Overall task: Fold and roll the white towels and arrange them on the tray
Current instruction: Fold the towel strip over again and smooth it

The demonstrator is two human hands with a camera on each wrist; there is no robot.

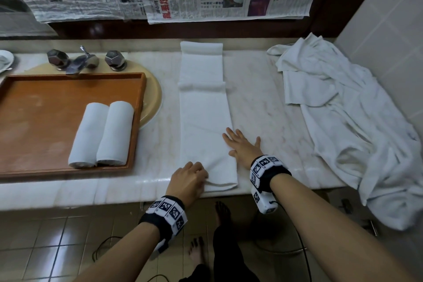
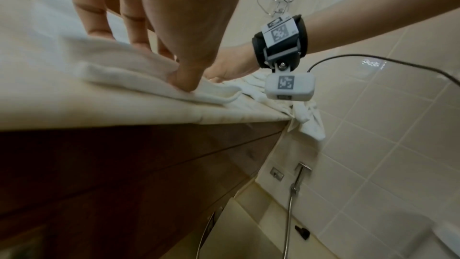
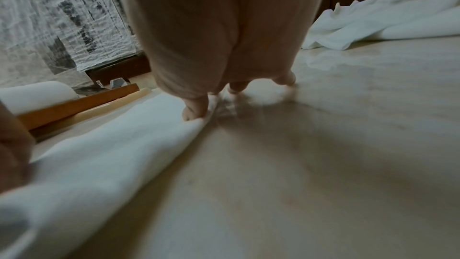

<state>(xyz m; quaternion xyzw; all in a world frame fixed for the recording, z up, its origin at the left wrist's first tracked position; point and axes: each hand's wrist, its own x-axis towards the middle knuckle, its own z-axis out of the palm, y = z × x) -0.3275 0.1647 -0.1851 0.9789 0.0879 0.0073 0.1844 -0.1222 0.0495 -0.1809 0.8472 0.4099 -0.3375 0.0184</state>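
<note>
Presently: folded white towel (image 1: 203, 119) lengthwise on bench (image 1: 263, 103) beside tray (image 1: 34, 107) holding two rolled towels (image 1: 101, 134); left hand (image 1: 188, 177) pinches its near corner, right hand (image 1: 242, 144) flat, fingers spread, on its right edge; advisably roll tight, edges aligned.

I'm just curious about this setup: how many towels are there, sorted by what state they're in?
Rolled towels on the tray: 2
Folded strip towel under both hands: 1
Crumpled towel pile at right: 1, count inside unclear
Total: 4
</note>
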